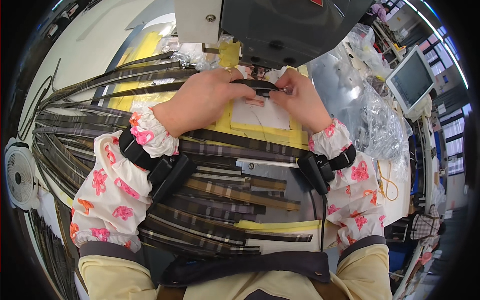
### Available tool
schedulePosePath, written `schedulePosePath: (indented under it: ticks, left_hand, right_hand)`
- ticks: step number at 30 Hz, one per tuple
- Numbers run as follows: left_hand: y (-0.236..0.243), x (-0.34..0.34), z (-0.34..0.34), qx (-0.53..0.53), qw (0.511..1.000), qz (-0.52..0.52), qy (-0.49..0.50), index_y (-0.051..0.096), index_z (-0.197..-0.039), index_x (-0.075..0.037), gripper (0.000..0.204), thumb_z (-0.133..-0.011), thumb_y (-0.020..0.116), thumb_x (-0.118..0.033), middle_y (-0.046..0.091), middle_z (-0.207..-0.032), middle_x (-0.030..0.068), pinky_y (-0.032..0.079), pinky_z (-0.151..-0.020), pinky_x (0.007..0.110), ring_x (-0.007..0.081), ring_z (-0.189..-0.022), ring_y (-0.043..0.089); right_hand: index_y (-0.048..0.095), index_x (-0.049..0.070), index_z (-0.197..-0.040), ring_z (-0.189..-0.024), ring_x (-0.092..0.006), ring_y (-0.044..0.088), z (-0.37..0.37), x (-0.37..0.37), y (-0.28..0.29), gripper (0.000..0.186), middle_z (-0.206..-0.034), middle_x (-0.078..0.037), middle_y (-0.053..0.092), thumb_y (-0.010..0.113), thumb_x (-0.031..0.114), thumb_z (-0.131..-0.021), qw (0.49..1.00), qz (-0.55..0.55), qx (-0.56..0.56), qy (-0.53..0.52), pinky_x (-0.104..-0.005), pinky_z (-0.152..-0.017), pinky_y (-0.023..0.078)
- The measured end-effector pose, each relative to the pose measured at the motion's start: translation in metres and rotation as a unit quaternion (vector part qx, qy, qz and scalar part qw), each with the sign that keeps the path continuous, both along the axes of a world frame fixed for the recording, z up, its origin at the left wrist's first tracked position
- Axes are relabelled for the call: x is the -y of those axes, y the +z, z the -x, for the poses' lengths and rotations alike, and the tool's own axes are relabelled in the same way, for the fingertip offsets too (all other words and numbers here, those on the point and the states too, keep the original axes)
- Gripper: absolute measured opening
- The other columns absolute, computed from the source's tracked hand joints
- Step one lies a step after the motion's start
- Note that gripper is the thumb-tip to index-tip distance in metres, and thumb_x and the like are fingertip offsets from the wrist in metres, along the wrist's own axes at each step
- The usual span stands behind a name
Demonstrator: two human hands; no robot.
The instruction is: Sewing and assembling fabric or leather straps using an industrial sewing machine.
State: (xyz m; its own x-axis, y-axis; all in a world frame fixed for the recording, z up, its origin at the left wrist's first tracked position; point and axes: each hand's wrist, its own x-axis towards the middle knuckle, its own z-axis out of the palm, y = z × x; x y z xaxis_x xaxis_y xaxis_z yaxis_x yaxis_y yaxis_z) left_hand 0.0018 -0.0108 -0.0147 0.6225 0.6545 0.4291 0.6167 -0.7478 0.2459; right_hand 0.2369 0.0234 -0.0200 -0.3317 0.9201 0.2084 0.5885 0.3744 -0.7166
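Observation:
Both hands hold a dark strap (264, 85) under the grey head of a sewing machine (285, 32). My left hand (202, 100) pinches it from the left, thumb and fingers closed on the band. At its right end, my right hand (301, 100) grips the strap between thumb and fingertips, where a small shiny bit shows. The strap lies just in front of the needle area, above a white plate (257, 116) edged with yellow tape. Its layers between the fingers are too small to make out.
Many plaid straps (215, 205) lie in layers at the left and front. Crumpled clear plastic (375, 110) covers the right side. A screen (411, 80) stands at the right, a white fan (21, 172) at the far left. Other people are in the background.

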Motion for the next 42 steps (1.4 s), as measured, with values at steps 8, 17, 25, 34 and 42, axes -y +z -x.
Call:
schedulePosePath:
  ticks: [8,17,25,34,42]
  left_hand:
    - [-0.003,-0.001,-0.005,-0.058,0.998,-0.018,-0.007,0.064,-0.113,-0.016,0.042,-0.076,0.056,0.002,0.058,-0.115,0.0174,0.049,-0.082,0.04,0.037,-0.097,0.059]
    - [-0.003,-0.002,-0.019,-0.068,0.997,0.002,0.034,0.063,-0.114,-0.014,0.039,-0.079,0.054,0.0,0.057,-0.112,0.0175,0.047,-0.082,0.042,0.0379,-0.094,0.058]
    - [-0.009,-0.006,-0.017,-0.035,0.999,-0.027,0.008,0.064,-0.112,-0.013,0.032,-0.083,0.055,-0.003,0.058,-0.102,0.0174,0.048,-0.081,0.041,0.037,-0.089,0.058]
    - [-0.007,-0.012,-0.025,0.046,0.997,0.064,-0.009,0.064,-0.113,-0.023,0.026,-0.091,0.054,-0.017,0.06,-0.09,0.0137,0.051,-0.069,0.041,0.0336,-0.08,0.062]
    - [-0.001,-0.016,-0.007,-0.087,0.995,0.037,0.01,0.064,-0.116,-0.029,0.037,-0.083,0.057,-0.015,0.061,-0.08,0.0124,0.051,-0.063,0.041,0.0316,-0.072,0.063]
  right_hand:
    - [0.058,-0.003,-0.087,-0.074,-0.0254,0.061,0.003,0.001,0.001,0.022,-0.078,-0.015,0.061,0.068,0.011,-0.074,0.998,0.062,-0.008,0.004,-0.0344,-0.066,0.047]
    - [0.058,-0.005,-0.089,-0.073,-0.021,0.06,-0.001,-0.002,0.005,0.024,-0.079,-0.013,0.062,0.069,0.014,-0.077,0.997,0.045,0.037,0.045,-0.0315,-0.066,0.047]
    - [0.065,-0.004,-0.093,-0.08,-0.0257,0.065,-0.02,-0.001,0.007,0.027,-0.087,-0.017,0.067,0.071,0.015,-0.077,0.995,0.005,0.015,0.095,-0.0327,-0.076,0.049]
    - [0.066,-0.003,-0.097,-0.075,-0.0121,0.057,-0.016,-0.003,0.012,0.024,-0.085,-0.008,0.066,0.073,0.01,-0.078,0.991,0.003,0.053,0.121,-0.0267,-0.071,0.048]
    - [0.067,-0.002,-0.092,-0.069,-0.0199,0.059,-0.019,-0.01,-0.001,0.018,-0.077,-0.011,0.062,0.07,0.007,-0.078,0.981,-0.04,-0.004,0.192,-0.0304,-0.067,0.048]
